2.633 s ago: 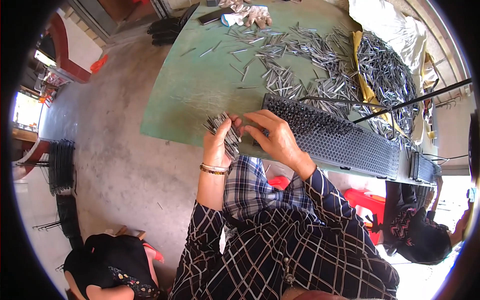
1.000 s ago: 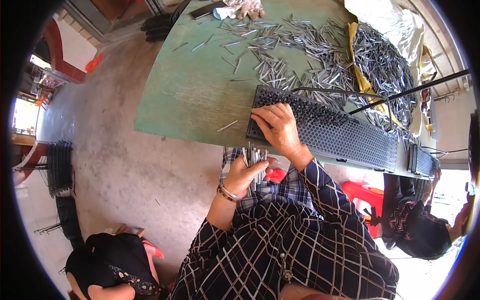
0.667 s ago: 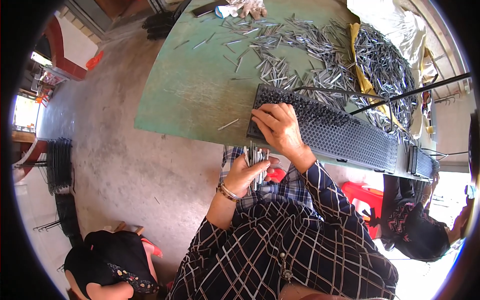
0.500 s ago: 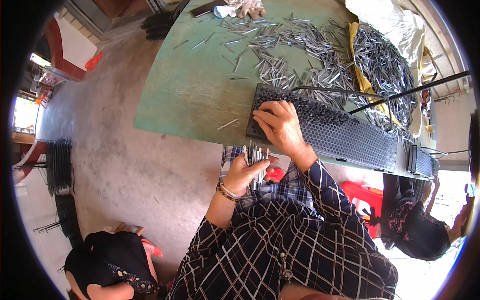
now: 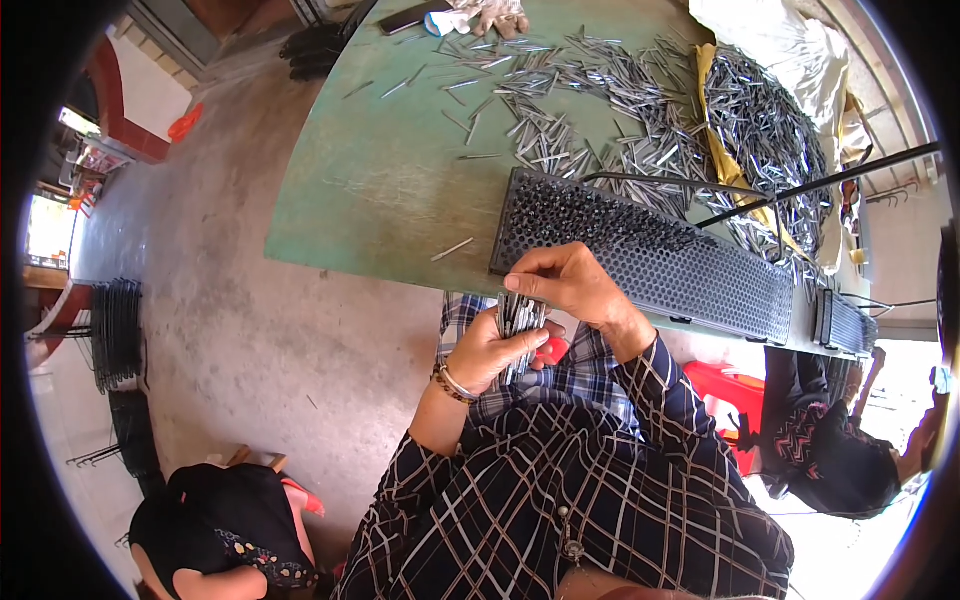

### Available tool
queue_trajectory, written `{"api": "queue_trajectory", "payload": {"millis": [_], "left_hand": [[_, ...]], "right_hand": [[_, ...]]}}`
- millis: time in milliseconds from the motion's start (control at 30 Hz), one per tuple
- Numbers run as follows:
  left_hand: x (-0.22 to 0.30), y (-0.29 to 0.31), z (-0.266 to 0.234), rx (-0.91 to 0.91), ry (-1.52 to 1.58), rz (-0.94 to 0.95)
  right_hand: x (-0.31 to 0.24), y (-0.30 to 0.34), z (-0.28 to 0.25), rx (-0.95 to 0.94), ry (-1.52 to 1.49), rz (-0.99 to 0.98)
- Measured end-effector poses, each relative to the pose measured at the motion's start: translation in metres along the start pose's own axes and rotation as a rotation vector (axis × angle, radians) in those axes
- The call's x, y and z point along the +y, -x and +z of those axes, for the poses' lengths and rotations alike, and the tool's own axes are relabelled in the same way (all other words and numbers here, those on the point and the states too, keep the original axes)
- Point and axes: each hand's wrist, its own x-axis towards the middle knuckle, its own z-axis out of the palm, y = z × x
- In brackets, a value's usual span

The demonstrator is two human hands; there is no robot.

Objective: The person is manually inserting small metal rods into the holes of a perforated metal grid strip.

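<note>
My left hand point(image 5: 482, 352) is closed around an upright bundle of thin metal rods point(image 5: 520, 318) in front of my lap. My right hand point(image 5: 582, 288) is just above it, thumb and forefinger pinched at the rods' upper ends; the fingertips partly hide what they grip. Just beyond my right hand, a long black perforated tray point(image 5: 690, 280) lies along the table's near edge. Many of the holes toward its left end and far side hold short dark rod ends, while its near right part shows bare holes.
Loose metal rods point(image 5: 545, 140) are scattered over the green table point(image 5: 370, 190), beside an open sack of rods point(image 5: 765, 120). Black bars point(image 5: 820, 180) cross above the tray. Work gloves point(image 5: 490, 18) lie at the far edge. Other people point(image 5: 225, 530) sit at lower left and right.
My right hand has drawn back from the tray's left end to the top of the bundle. My left hand remains nearly in place, still holding the rods.
</note>
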Motion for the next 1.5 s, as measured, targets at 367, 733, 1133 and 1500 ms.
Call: {"api": "queue_trajectory", "payload": {"millis": [367, 733, 1133, 1500], "left_hand": [[-0.016, -0.011, -0.006, 0.035, 0.162, -0.018], [-0.019, -0.008, -0.005, 0.031, 0.144, -0.040], [-0.015, -0.007, -0.006, -0.009, 0.061, -0.032], [-0.016, -0.010, 0.002, -0.010, 0.081, -0.045]], "right_hand": [[0.001, -0.022, -0.009, 0.524, 0.470, -0.416], [0.005, -0.030, -0.003, 0.463, 0.888, -0.725], [-0.006, -0.008, -0.003, 0.137, 0.657, -0.608], [-0.014, -0.003, -0.016, 0.303, 0.383, -0.204]]}}
